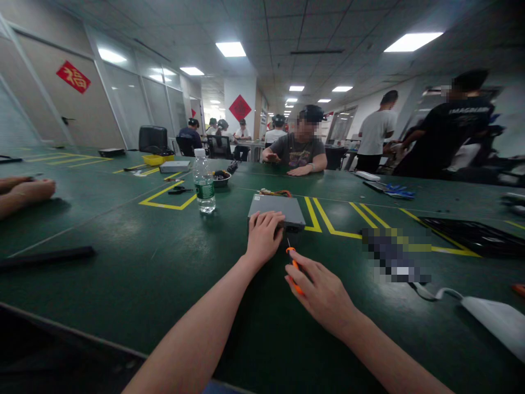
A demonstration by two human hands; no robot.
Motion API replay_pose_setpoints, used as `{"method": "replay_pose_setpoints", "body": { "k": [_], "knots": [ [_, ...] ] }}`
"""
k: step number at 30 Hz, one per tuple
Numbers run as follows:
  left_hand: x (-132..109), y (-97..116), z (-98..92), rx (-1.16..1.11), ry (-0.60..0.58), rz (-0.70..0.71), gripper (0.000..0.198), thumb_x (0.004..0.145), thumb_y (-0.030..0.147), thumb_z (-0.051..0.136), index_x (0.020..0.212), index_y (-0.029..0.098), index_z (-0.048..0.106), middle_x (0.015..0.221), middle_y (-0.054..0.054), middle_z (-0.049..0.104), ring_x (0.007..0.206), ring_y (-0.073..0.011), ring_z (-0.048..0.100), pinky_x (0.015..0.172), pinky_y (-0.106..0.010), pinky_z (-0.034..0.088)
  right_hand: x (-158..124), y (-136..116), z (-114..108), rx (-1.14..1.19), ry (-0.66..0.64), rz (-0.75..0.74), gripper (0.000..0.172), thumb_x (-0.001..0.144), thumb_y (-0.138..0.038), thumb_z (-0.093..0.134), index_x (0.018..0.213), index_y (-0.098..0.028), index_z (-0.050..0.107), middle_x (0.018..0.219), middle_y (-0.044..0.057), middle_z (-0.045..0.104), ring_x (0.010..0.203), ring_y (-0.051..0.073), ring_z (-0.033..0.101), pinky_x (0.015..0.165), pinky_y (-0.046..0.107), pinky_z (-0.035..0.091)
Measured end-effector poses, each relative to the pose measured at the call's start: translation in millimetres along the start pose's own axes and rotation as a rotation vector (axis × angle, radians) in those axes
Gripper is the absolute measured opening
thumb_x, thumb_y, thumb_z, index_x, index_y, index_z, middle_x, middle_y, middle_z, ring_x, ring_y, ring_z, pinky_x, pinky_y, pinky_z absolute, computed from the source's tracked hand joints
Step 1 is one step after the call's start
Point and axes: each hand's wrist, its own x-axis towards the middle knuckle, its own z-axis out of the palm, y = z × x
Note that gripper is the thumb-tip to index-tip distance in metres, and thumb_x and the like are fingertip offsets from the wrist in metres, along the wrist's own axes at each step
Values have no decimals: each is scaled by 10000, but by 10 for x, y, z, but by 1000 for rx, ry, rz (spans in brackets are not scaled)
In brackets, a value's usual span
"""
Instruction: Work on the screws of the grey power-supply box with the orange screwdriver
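Note:
A flat grey metal box (278, 209) lies on the green table (123, 262) in front of me, with a bundle of coloured wires (275, 192) at its far edge. My left hand (264, 236) rests on the box's near left corner, fingers curled over the edge. My right hand (320, 293) is closed round an orange-handled screwdriver (293, 264), its thin tip pointing at the box's near side.
A water bottle (204, 181) stands left of the box, a dark bowl (221, 177) behind it. A person sits across the table, hands flat on it. Another person's hands (24, 192) lie at far left. A white face mask (492, 317) lies right, blue gloves (396, 191) far right.

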Motion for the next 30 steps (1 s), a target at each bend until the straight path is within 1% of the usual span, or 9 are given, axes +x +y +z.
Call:
{"method": "replay_pose_setpoints", "body": {
  "k": [4, 6, 10, 14, 16, 19, 23, 26, 30],
  "knots": [
    [-1, 1, 4, -3, -3, 1, 264, 827, 211, 503, 1081, 285, 508, 1189, 45, 578, 1163, -152, 445, 1056, -378, 218, 12, 143, -71, -99, 136, 73, 116, 818, -170, 550, 929, -137, 549, 883, 85, 622, 735, 140, 576, 671, 247, 451],
    [-2, 5, 1, -2, -11, -1, 262, 831, 212, 495, 1083, 282, 511, 1191, 39, 578, 1163, -158, 446, 1055, -383, 220, -4, 163, -107, -186, 96, 124, 52, 828, -199, 547, 852, -154, 557, 746, 32, 606, 626, 120, 544, 597, 243, 405],
    [0, 15, -7, 4, -18, -13, 268, 827, 204, 496, 1083, 281, 515, 1200, 31, 573, 1165, -166, 446, 1056, -394, 217, -51, 75, -127, -322, -28, 147, 165, 850, -305, 519, 759, -171, 550, 625, -2, 531, 533, 114, 481, 538, 261, 335],
    [2, 14, -2, 2, -3, -4, 265, 823, 206, 507, 1075, 285, 512, 1189, 47, 578, 1158, -150, 447, 1057, -382, 214, -27, -56, -90, -390, -87, 132, 104, 840, -138, 475, 788, -163, 562, 798, 65, 589, 631, 145, 524, 625, 286, 372],
    [3, 13, 0, 9, 1, -1, 259, 824, 210, 505, 1072, 285, 513, 1186, 48, 580, 1156, -148, 447, 1055, -380, 217, 11, -90, -69, -366, -72, 56, 185, 832, -67, 424, 888, -152, 578, 941, 115, 604, 721, 170, 554, 684, 307, 396],
    [5, 15, -2, 14, -1, -5, 262, 825, 208, 502, 1077, 280, 514, 1190, 39, 578, 1158, -152, 445, 1056, -381, 216, 59, -84, -40, -289, -58, -43, 245, 835, -43, 386, 924, -152, 586, 972, 123, 617, 725, 166, 563, 670, 297, 416],
    [5, 19, -10, 7, -9, -4, 260, 826, 202, 497, 1074, 276, 519, 1194, 30, 577, 1159, -159, 446, 1056, -385, 217, 39, -25, -7, -201, 3, 68, 171, 841, -97, 451, 937, -141, 586, 937, 104, 625, 640, 122, 557, 582, 241, 425],
    [3, 17, -8, 1, -3, 0, 256, 826, 205, 497, 1070, 280, 518, 1190, 37, 578, 1155, -154, 448, 1056, -383, 217, -32, -13, 9, -150, -52, 167, 157, 845, -121, 446, 921, -145, 582, 994, 119, 598, 685, 130, 579, 604, 243, 454],
    [1, 9, 6, -2, 4, -4, 264, 819, 200, 505, 1070, 281, 516, 1186, 36, 580, 1153, -157, 449, 1057, -387, 214, -88, -40, 28, -181, -123, 46, 234, 828, -56, 381, 942, -128, 572, 1078, 184, 570, 828, 197, 602, 694, 309, 485]
  ]
}}
